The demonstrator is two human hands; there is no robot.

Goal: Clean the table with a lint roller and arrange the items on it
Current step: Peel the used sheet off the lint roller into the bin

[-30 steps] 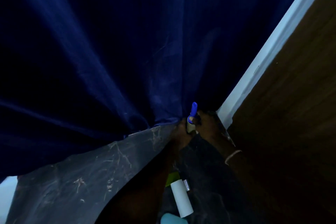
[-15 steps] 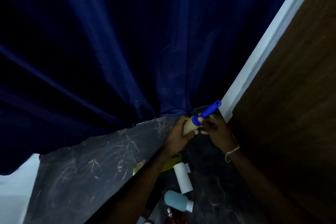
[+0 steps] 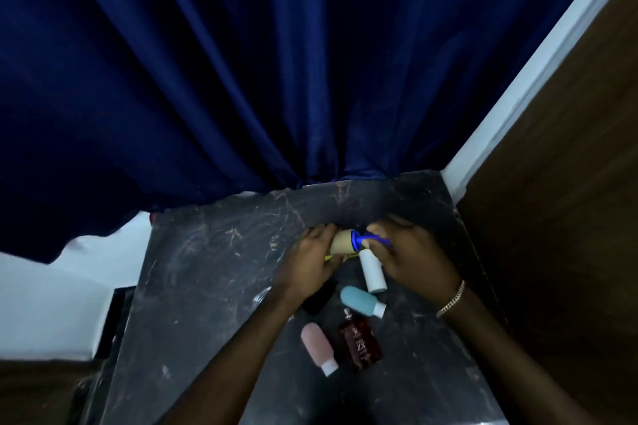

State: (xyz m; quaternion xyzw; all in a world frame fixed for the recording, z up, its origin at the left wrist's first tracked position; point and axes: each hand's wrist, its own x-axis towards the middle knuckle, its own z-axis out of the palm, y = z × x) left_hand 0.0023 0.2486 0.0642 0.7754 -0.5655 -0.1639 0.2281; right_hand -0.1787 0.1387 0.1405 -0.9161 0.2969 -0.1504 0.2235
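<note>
Both hands hold a lint roller (image 3: 348,241) above the dark marble table (image 3: 214,286). My left hand (image 3: 312,259) wraps the tan roll end. My right hand (image 3: 411,255) grips the blue handle. Beneath the hands lie a white bottle (image 3: 373,271), a light-blue bottle (image 3: 360,300), a dark red perfume bottle (image 3: 360,342), a pink bottle (image 3: 317,347) and a black item (image 3: 319,298) partly hidden by my left wrist. A yellow-green thing peeks out under the left hand.
A dark blue curtain (image 3: 276,62) hangs behind the table and touches its far edge. A white wall corner strip (image 3: 538,69) and a brown wooden panel (image 3: 569,200) bound the right side. White floor (image 3: 51,304) shows at the left.
The view has tilted down, so more of the table and bottles shows. Both hands with the roller have come nearer, away from the curtain corner; the handle now points right.
</note>
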